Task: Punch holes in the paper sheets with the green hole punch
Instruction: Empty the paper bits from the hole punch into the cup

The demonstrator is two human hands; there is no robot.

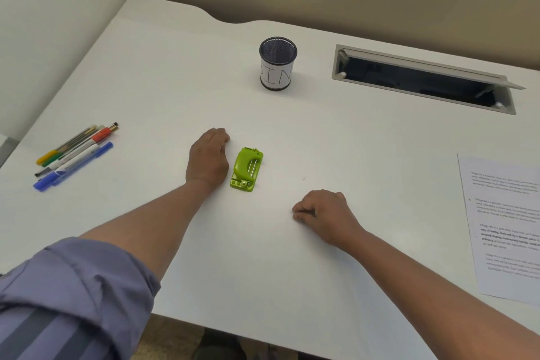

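Note:
A small green hole punch (247, 169) lies on the white desk (175, 82), near the middle. My left hand (208, 158) rests knuckles-up on the desk just left of the punch, fingers curled under, apart from it by a narrow gap. My right hand (323, 215) sits in a loose fist on the desk, below and to the right of the punch, holding nothing. Printed paper sheets (508, 228) lie at the right edge of the desk, partly cut off by the frame.
A black mesh cup labelled "BIN" (277, 64) stands behind the punch. Several pens and markers (74, 155) lie at the left. An open cable slot (423, 80) sits at the back right. A partition wall runs along the left and back.

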